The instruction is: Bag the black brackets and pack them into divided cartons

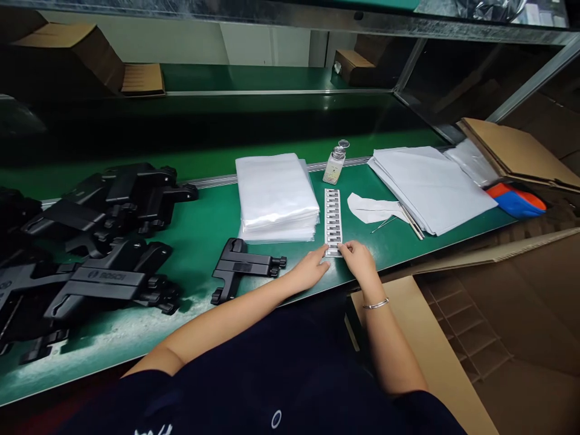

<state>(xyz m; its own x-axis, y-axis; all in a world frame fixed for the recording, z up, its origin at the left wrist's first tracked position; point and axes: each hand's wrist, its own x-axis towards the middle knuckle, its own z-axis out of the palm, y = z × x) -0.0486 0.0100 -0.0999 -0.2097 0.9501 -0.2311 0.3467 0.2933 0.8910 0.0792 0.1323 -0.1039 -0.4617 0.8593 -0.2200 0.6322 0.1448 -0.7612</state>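
Note:
A narrow white strip of labels (pixel 333 220) printed with black blocks lies on the green bench. At its lower left edge, my left hand (pixel 312 269) holds the strip down, thumb and forefinger close to the border. My right hand (pixel 360 261) pinches the lower right corner with thumb and forefinger. Just left of my left hand rests a black plastic clamp-like bracket (pixel 242 266) with knobs. Behind it stands a stack of clear plastic bags (pixel 276 193). Crumpled white paper or cloth (pixel 374 208) and thin metal tweezers (pixel 384 224) lie right of the strip.
Several black brackets (pixel 104 275) pile up on the left, one marked BOSCH. A small bottle (pixel 334 166) stands behind the strip. White sheets (pixel 435 187), a blue-and-orange item (pixel 519 200) and flat cardboard (pixel 521 151) occupy the right. An open carton (pixel 421 338) sits below the bench edge.

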